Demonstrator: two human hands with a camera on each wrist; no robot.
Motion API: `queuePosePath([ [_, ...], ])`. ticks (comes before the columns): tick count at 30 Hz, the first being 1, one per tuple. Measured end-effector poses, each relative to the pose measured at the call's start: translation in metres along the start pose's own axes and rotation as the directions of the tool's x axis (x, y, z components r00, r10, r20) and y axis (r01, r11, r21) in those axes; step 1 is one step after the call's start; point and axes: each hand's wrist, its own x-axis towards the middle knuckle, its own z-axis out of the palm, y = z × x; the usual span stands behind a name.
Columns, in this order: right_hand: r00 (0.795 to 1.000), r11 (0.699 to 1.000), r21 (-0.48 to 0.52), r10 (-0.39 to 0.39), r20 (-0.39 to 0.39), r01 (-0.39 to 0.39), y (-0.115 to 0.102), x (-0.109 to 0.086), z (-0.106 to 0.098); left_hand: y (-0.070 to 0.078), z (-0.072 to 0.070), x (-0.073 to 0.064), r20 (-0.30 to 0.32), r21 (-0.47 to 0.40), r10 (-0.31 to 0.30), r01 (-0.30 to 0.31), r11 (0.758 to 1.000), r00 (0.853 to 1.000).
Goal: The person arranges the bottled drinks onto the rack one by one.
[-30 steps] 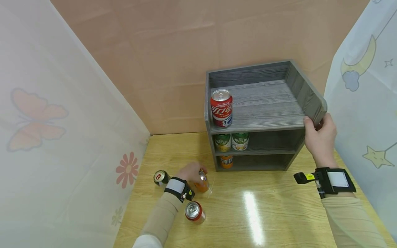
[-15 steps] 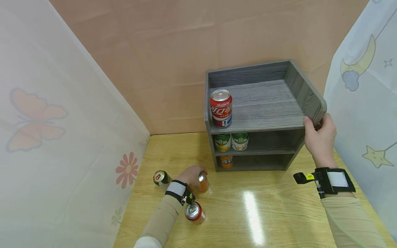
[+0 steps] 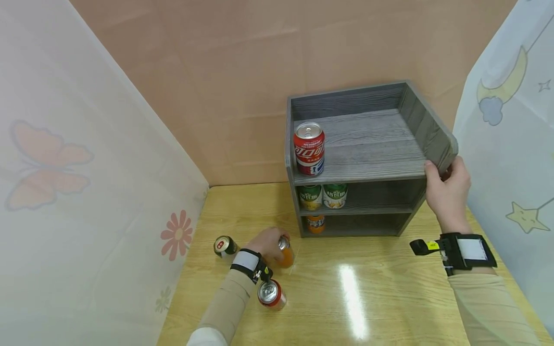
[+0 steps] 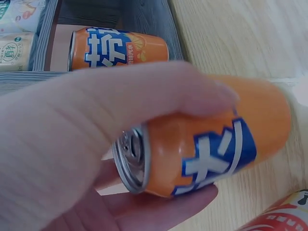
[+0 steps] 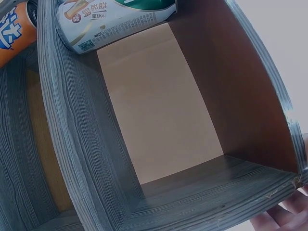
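My left hand (image 3: 267, 242) grips an orange soda can (image 3: 286, 254) low over the table, left of the shelf's front. In the left wrist view the thumb crosses the top side of this orange soda can (image 4: 202, 154) and fingers curl beneath it; its pull-tab end faces the palm. The right hand (image 3: 447, 192) holds the right side wall of a grey wooden shelf (image 3: 372, 180), thumb in front. Fingertips (image 5: 284, 214) show at the shelf's edge in the right wrist view.
A red cola can (image 3: 309, 149) stands on the top level. Two green-and-white cans (image 3: 335, 196) fill the middle level's left end; another orange can (image 3: 316, 224) is below. On the table are a dark can (image 3: 225, 246) and a red can (image 3: 271, 294).
The left hand, blurred over the orange can a second ago, now has its fingers round it. The can has shifted slightly right. The right hand has stayed on the shelf.
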Motion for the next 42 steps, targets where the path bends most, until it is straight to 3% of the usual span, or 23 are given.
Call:
queuePosePath([
  [7,1.0,1.0,0.003,0.01,0.004,-0.01,0.0,0.001,0.0,0.005,-0.003,0.003,-0.007,-0.043,-0.018,0.018,0.999,1.0],
  [14,1.0,1.0,0.009,0.01,0.017,-0.011,0.001,0.001,0.0,0.023,-0.005,0.004,-0.018,-0.042,-0.063,0.062,0.997,0.998],
  [19,1.0,1.0,0.005,0.002,0.018,-0.002,0.001,0.001,0.0,0.038,-0.001,0.011,-0.047,-0.012,0.022,-0.023,1.0,0.999],
  [26,1.0,1.0,0.001,-0.013,0.009,0.013,0.0,0.0,0.001,0.061,0.014,0.02,-0.093,-0.023,0.139,-0.142,0.99,0.986],
  [30,1.0,1.0,0.007,-0.009,0.012,0.009,0.0,0.0,0.0,0.073,0.026,0.023,-0.158,0.02,0.192,-0.191,0.981,0.969],
  [35,1.0,1.0,0.007,-0.001,0.017,0.001,0.001,0.0,0.0,0.089,0.038,0.023,-0.27,0.101,0.216,-0.196,0.975,0.938],
  [42,1.0,1.0,0.018,-0.009,0.005,0.009,0.0,-0.001,0.0,0.101,0.055,0.033,-0.429,0.13,0.224,-0.185,0.974,0.875],
])
